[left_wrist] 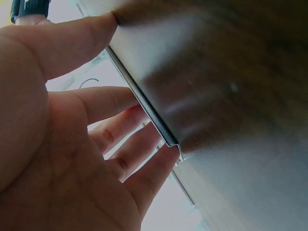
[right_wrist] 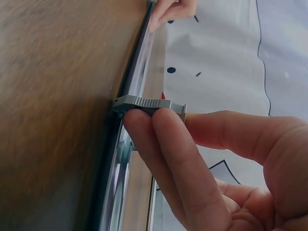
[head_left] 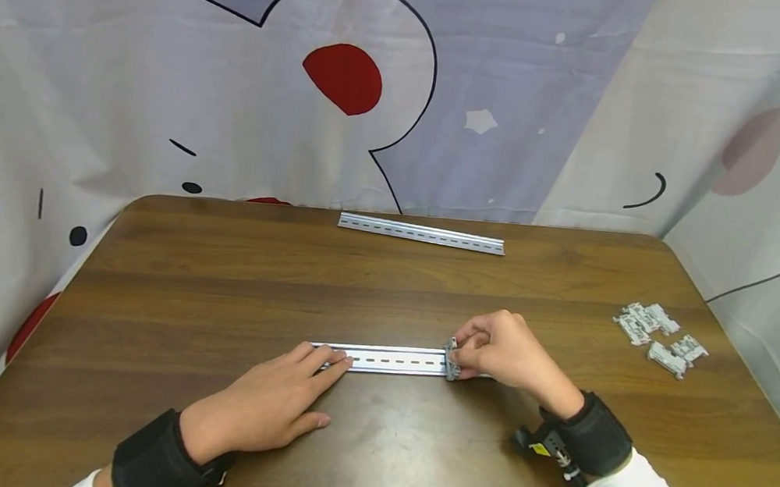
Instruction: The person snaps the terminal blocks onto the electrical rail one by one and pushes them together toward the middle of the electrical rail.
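Note:
A slotted metal DIN rail (head_left: 393, 361) lies crosswise on the table in front of me. The fingers of my left hand (head_left: 269, 400) stretch out, resting on its left end; in the left wrist view the fingertips meet the rail edge (left_wrist: 139, 94), with the thumb apart from it. Towards the rail's right end, my right hand (head_left: 503, 350) pinches a small grey DIN rail clip (head_left: 452, 359) between thumb and fingers. Seen from the right wrist, the clip (right_wrist: 149, 103) has a ridged side and sits upright across the rail, two fingertips against that side.
A second slotted rail (head_left: 422, 233) lies along the table's back edge. Several loose pale grey clip-like pieces (head_left: 646, 323) are grouped at the right side of the wooden table (head_left: 217, 282). A printed cloth (head_left: 166, 81) hangs behind it and along the sides.

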### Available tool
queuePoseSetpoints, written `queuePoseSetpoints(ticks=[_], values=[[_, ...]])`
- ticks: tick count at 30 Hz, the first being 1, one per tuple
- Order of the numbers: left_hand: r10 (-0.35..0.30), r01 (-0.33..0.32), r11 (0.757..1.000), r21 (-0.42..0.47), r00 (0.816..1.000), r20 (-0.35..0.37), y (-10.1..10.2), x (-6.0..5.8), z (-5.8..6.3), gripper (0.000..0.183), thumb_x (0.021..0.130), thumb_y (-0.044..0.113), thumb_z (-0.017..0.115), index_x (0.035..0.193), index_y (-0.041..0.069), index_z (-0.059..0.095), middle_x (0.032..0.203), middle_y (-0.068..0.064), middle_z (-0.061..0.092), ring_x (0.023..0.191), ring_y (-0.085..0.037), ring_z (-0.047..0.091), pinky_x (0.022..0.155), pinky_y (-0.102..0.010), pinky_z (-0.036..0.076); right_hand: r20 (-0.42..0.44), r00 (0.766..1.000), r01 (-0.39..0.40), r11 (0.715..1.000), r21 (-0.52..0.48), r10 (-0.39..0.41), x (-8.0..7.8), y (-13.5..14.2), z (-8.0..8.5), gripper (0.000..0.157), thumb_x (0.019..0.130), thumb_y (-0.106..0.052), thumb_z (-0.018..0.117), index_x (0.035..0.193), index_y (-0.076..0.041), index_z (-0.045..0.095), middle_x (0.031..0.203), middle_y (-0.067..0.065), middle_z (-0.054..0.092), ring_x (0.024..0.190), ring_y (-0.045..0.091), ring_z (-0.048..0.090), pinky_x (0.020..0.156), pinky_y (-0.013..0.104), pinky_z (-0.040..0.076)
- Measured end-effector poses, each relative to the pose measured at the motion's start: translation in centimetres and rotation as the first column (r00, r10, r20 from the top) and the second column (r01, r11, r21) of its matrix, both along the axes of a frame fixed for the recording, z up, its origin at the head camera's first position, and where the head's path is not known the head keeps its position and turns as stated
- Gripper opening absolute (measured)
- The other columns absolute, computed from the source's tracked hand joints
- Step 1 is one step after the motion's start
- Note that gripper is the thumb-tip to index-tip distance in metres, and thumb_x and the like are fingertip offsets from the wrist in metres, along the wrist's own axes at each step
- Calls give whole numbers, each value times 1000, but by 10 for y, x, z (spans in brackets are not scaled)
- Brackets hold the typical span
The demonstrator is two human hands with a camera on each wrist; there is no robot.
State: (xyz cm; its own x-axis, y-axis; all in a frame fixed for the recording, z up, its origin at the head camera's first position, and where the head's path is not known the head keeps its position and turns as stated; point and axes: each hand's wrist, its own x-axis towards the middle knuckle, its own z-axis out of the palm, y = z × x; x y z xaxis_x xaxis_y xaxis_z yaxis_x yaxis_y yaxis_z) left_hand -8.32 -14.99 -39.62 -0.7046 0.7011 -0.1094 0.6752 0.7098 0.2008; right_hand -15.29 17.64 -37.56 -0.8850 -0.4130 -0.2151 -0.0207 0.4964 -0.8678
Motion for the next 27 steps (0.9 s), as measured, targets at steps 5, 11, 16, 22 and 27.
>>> queuePoseSetpoints(ticks=[5, 11, 16, 22, 27], values=[[-1, 1, 1000, 1, 1000, 3, 0, 0, 0, 66, 97, 44, 57, 150, 9, 39, 144, -5, 42, 126, -21, 41, 97, -39, 45, 1, 1000, -2, 1000, -8, 2, 0, -10, -1, 20, 79, -1, 75, 94, 9, 68, 73, 14, 71, 61, 25, 71, 60, 40, 58], [-3, 3, 1000, 6, 1000, -3, -1, 1, 1, 66, 97, 44, 57, 149, 8, 39, 144, -6, 42, 126, -22, 41, 99, -39, 44, 30, 1000, -1, 999, -36, 2, -2, -19, -4, 18, 79, -1, 75, 93, 8, 67, 73, 14, 71, 62, 26, 71, 62, 41, 58], [-6, 6, 1000, 3, 1000, -15, 0, 0, 0, 65, 97, 44, 57, 149, 8, 40, 144, -6, 42, 126, -22, 41, 99, -39, 44, 27, 1000, -13, 999, -33, 14, -2, -26, -5, 18, 79, -2, 76, 92, 7, 67, 72, 14, 71, 62, 28, 71, 61, 40, 58], [-6, 6, 1000, -1, 1000, -18, 0, 1, 0, 66, 97, 44, 57, 149, 8, 40, 143, -6, 43, 125, -22, 42, 98, -38, 44, 8, 999, -35, 999, -21, 35, -2, -33, -4, 18, 79, -4, 77, 91, 6, 68, 72, 12, 71, 62, 30, 71, 60, 40, 57], [-6, 6, 1000, 1, 1000, -22, 0, 1, 0, 66, 97, 44, 57, 149, 8, 40, 143, -6, 43, 124, -22, 42, 98, -38, 44, 1, 999, -47, 999, -18, 47, -2, -36, -4, 18, 79, -4, 77, 91, 6, 67, 71, 12, 71, 62, 31, 70, 60, 41, 57]])
